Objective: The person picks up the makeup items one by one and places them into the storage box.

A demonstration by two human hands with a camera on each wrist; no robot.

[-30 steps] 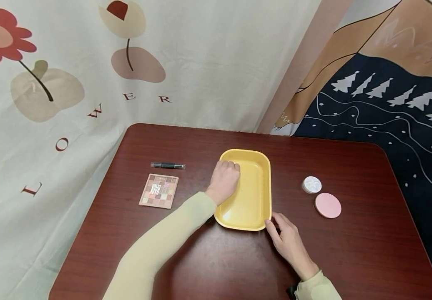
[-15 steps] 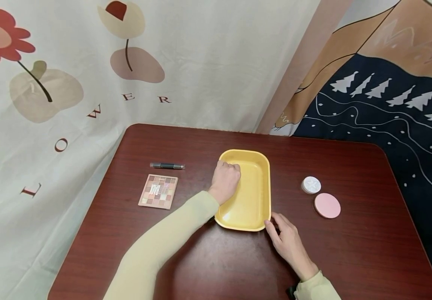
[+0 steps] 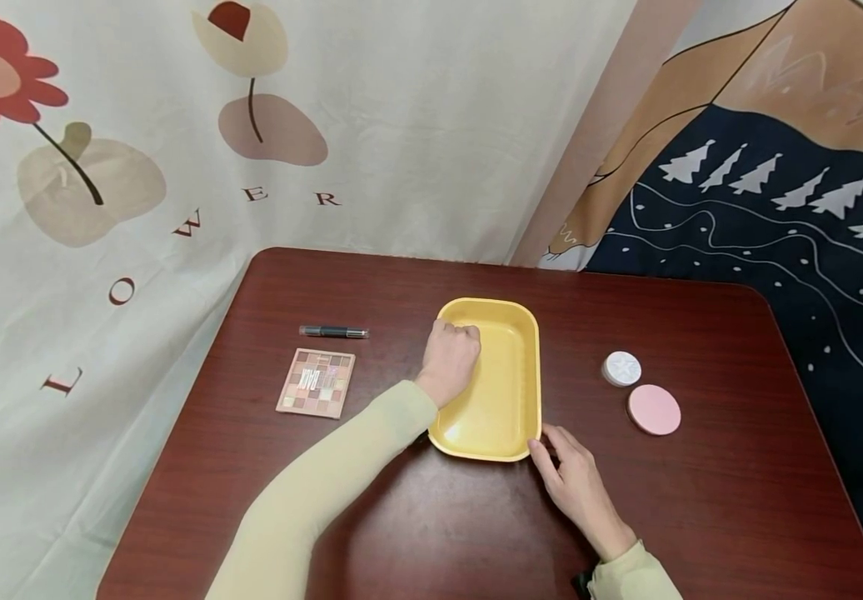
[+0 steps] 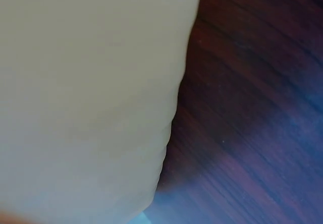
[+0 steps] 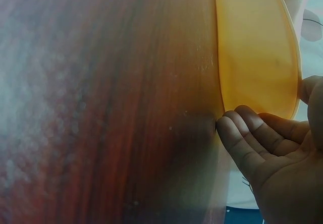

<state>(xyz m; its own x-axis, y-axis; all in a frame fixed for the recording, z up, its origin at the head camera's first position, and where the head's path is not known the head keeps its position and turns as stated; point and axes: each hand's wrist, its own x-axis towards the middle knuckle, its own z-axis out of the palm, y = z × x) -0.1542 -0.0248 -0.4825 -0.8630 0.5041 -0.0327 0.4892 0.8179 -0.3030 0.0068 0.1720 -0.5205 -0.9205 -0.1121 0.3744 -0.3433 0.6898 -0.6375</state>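
A yellow rectangular tray (image 3: 493, 417) lies lengthwise on the dark red table. My left hand (image 3: 450, 362) is over its left rim, back of the hand up, knuckles bent and fingers curled downward. Its fingertips are hidden, so I cannot tell whether it grips the rim, holds something small or holds nothing. At the tray's lower right corner, my right hand (image 3: 577, 492) has its thumb on the rim and its fingers against the outer wall. The right wrist view shows that hand (image 5: 282, 158) around the corner of the tray (image 5: 260, 47). Only a pale sleeve (image 4: 91, 93) and tabletop fill the left wrist view.
An eyeshadow palette (image 3: 316, 383) lies to the left, with a dark, clear-capped makeup pen (image 3: 334, 332) behind it. On the right are a small round white case (image 3: 622, 368) and a round pink compact (image 3: 654, 409). Printed curtains stand behind the table (image 3: 431, 533).
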